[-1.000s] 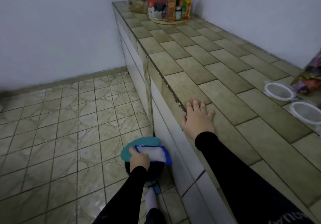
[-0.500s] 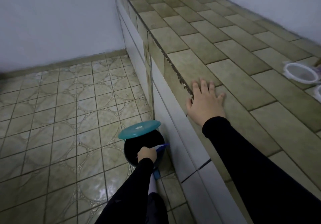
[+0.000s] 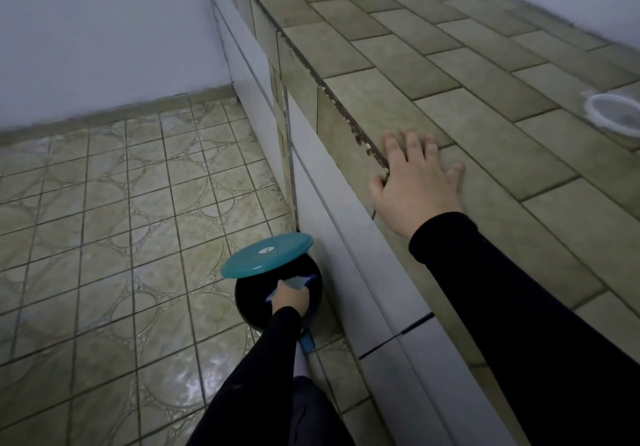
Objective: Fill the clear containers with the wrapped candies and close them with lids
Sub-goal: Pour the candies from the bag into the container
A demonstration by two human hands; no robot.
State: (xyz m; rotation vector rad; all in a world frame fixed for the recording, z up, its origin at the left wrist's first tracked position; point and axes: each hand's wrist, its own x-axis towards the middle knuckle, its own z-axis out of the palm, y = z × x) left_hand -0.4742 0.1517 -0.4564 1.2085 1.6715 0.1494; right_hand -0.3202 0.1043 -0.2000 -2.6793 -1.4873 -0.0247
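- My right hand [image 3: 417,182] lies flat on the green tiled tabletop [image 3: 485,106], close to its front edge. Its fingers [image 3: 412,144] are straight and spread, and they hold nothing.
- My left hand [image 3: 290,298] reaches down into a round black bin [image 3: 247,293] on the patterned tile floor [image 3: 104,203].
- The left fingers are curled around a crumpled white and blue wrapper [image 3: 298,281], right at the mouth of the bin.
- The round teal bin lid [image 3: 266,255] is tipped up over the far side of the bin.
- A clear round container with a white rim [image 3: 613,116] sits on the tabletop by the right edge of my view, well apart from my right hand. It is open on top. It is too blurry to see what is inside.
- Both my arms wear long black sleeves [image 3: 519,307].
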